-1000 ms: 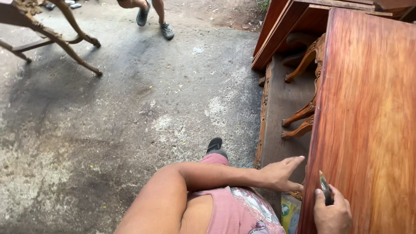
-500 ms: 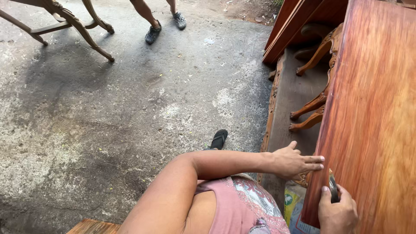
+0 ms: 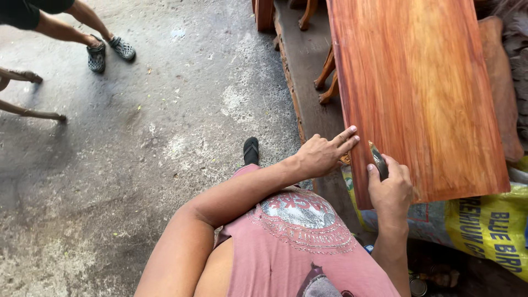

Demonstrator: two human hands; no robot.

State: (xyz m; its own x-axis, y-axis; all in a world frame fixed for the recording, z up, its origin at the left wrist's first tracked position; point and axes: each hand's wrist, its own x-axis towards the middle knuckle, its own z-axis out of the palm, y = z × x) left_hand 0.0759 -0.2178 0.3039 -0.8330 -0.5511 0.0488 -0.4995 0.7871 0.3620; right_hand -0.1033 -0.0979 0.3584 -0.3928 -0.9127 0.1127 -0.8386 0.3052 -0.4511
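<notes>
rough grey concrete floor (image 3: 137, 165) spreads out beyond the left hand (image 3: 322, 155), where one other person's two sandalled feet (image 3: 110, 50) stand well apart. one reddish wooden board (image 3: 421, 93) lies ahead of both hands; the left hand rests flat, fingers spread, on its near edge. the right hand (image 3: 391, 187) is clamped around one small dark tool (image 3: 379, 162), pressed to the same edge just beside the left; what the tool is cannot be made out. one yellow sack (image 3: 484, 225) lies under the board, right of the right hand, partly hidden. two curved wooden legs (image 3: 327, 77) show beneath the board
</notes>
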